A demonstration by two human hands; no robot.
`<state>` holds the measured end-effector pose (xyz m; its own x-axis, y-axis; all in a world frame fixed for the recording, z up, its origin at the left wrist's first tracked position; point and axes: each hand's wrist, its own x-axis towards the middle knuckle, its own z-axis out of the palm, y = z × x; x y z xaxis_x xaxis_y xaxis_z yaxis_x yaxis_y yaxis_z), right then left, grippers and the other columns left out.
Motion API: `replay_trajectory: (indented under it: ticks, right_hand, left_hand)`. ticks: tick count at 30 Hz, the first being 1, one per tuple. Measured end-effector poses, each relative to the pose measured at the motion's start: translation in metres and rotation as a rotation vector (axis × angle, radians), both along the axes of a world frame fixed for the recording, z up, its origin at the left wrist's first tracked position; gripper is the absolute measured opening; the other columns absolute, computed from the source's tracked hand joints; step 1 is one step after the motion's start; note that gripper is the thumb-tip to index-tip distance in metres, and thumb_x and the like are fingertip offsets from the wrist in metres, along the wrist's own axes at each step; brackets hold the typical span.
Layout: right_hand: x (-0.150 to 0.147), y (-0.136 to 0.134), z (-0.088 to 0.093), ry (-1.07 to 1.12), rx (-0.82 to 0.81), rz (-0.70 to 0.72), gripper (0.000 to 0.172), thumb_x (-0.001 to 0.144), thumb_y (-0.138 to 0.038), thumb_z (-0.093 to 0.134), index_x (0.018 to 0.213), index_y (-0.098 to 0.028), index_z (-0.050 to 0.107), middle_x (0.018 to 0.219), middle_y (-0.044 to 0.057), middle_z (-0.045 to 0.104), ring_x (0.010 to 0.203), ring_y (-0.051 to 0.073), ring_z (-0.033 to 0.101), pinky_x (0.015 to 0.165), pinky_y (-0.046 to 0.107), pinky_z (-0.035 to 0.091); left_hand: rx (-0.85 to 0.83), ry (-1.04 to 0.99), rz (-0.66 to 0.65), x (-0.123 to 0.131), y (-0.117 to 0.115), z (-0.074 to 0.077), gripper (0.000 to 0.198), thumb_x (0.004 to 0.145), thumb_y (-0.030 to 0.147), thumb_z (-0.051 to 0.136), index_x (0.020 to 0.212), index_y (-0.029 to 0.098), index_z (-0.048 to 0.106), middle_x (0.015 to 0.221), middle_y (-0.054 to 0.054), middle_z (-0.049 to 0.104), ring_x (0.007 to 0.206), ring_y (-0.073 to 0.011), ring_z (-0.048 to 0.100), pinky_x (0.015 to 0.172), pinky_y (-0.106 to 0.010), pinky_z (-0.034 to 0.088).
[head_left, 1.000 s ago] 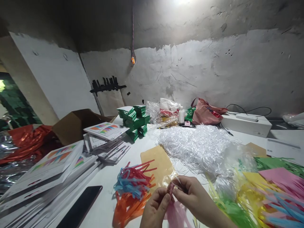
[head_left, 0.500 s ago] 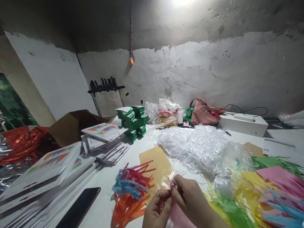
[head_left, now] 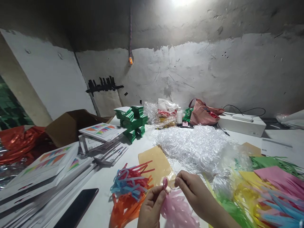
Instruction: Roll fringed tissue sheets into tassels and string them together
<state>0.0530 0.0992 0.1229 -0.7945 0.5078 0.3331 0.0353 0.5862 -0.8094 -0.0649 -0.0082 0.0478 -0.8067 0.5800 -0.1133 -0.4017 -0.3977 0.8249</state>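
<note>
My left hand (head_left: 152, 204) is closed in a pinch round the neck of a pink tissue-paper tassel (head_left: 178, 209), just below its small twisted loop. The tassel's cut strips hang down to the right, between my hands. Close beside the loop, my right hand (head_left: 196, 193) pinches a thin pale strip (head_left: 173, 181), which seems to reach the tassel's neck; its material is hard to make out. Behind them lies a tan paper sheet (head_left: 154, 161) with a shiny clear patch at its near end. Red and blue tassels (head_left: 129, 182) and an orange tassel (head_left: 125, 209) lie to the left.
A heap of white shiny string (head_left: 190, 142) spreads behind my hands. Pink, yellow, green and blue cut tissue (head_left: 273, 190) lies at the right. A phone (head_left: 76, 207) and stacks of printed packs (head_left: 47, 167) are on the left, with green bundles (head_left: 131, 123) farther back.
My hands, earlier close together at the tassel's top, have moved apart. The right hand has drawn away to the right with the pale strip, and the pink loop and strips now show.
</note>
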Motion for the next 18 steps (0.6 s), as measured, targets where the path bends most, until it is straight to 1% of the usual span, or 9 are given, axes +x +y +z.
replay_trajectory:
  ticks: [3,6,9,14,16,18]
  right_hand:
    - [-0.006,-0.006,-0.011,0.079,0.082,-0.032,0.030,0.101,-0.035,0.040,0.079,-0.021,0.055,0.069,0.000,0.061,0.062,0.015,0.056,0.060,0.025,0.039]
    - [-0.012,-0.013,-0.022,0.139,0.160,-0.084,0.029,0.102,-0.033,0.039,0.080,-0.022,0.055,0.069,0.000,0.062,0.061,0.015,0.058,0.059,0.024,0.040]
    - [-0.016,-0.017,-0.029,0.170,0.202,-0.125,0.028,0.102,-0.032,0.039,0.081,-0.022,0.054,0.069,0.000,0.063,0.060,0.015,0.060,0.058,0.023,0.042]
    - [-0.021,-0.020,-0.032,0.201,0.218,-0.137,0.030,0.103,-0.033,0.038,0.079,-0.022,0.053,0.067,-0.001,0.063,0.057,0.014,0.060,0.056,0.022,0.043]
    - [-0.021,-0.021,-0.032,0.199,0.199,-0.132,0.032,0.104,-0.035,0.036,0.081,-0.022,0.055,0.068,0.000,0.064,0.059,0.014,0.061,0.057,0.022,0.043]
    - [-0.022,-0.022,-0.033,0.182,0.159,-0.092,0.032,0.104,-0.038,0.036,0.087,-0.021,0.057,0.071,0.001,0.065,0.062,0.015,0.063,0.059,0.023,0.044]
  left_hand:
    - [0.001,-0.015,0.003,0.001,0.001,0.000,0.044,0.046,0.041,0.098,0.077,0.019,0.076,0.074,-0.003,0.078,0.074,-0.0173,0.071,0.071,-0.022,0.055]
    - [-0.003,0.030,0.020,0.003,0.000,0.000,0.044,0.046,0.043,0.097,0.077,0.019,0.077,0.074,-0.003,0.078,0.072,-0.0170,0.071,0.072,-0.022,0.056]
    - [-0.008,0.074,0.029,0.006,-0.001,0.003,0.045,0.045,0.045,0.097,0.077,0.019,0.078,0.073,-0.003,0.078,0.072,-0.0171,0.070,0.072,-0.022,0.056]
    - [-0.034,0.107,0.027,0.011,-0.004,0.011,0.043,0.046,0.048,0.096,0.074,0.020,0.079,0.071,-0.003,0.078,0.070,-0.0174,0.070,0.066,-0.021,0.056]
    - [-0.043,0.111,0.038,0.013,-0.004,0.013,0.044,0.045,0.049,0.096,0.073,0.020,0.078,0.070,-0.003,0.078,0.070,-0.0176,0.071,0.068,-0.021,0.056]
    - [-0.051,0.118,0.040,0.015,-0.005,0.014,0.044,0.045,0.049,0.096,0.072,0.020,0.076,0.071,-0.003,0.078,0.072,-0.0185,0.071,0.070,-0.022,0.056]
